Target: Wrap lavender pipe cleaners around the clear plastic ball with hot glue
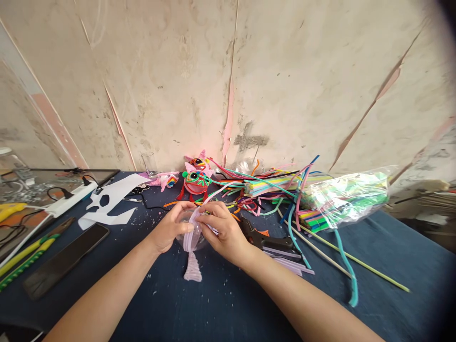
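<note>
My left hand (170, 229) cups a clear plastic ball (190, 240) from the left, fingers curled round it. My right hand (223, 231) pinches a pale pink pipe cleaner (193, 223) that wraps over the ball. A fuzzy pink coiled tail (193, 270) hangs from the ball down onto the dark blue tablecloth (228, 304). Behind my hands stand a red and green pipe-cleaner figure (195, 182) and a pink one (198, 162).
A heap of coloured pipe cleaners (274, 187) and a plastic bag of them (347, 195) lie at the right. A black glue gun (265, 239) lies beside my right wrist. A dark phone (67, 259), white cut paper (109, 202) and a power strip (69, 199) lie left.
</note>
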`<action>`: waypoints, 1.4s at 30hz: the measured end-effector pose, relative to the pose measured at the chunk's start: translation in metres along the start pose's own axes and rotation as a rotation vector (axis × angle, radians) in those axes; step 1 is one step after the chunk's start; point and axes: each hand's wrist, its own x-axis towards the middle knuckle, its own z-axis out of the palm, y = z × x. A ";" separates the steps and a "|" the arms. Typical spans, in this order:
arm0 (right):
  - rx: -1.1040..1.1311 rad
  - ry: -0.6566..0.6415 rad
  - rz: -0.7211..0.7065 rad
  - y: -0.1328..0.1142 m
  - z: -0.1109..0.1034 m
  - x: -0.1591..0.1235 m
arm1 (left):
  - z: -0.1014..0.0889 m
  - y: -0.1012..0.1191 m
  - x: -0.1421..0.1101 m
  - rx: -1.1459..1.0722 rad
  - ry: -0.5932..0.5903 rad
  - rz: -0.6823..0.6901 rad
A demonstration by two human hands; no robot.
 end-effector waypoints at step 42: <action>0.028 -0.045 0.117 0.000 0.012 -0.009 | 0.000 -0.008 0.003 0.087 0.087 -0.006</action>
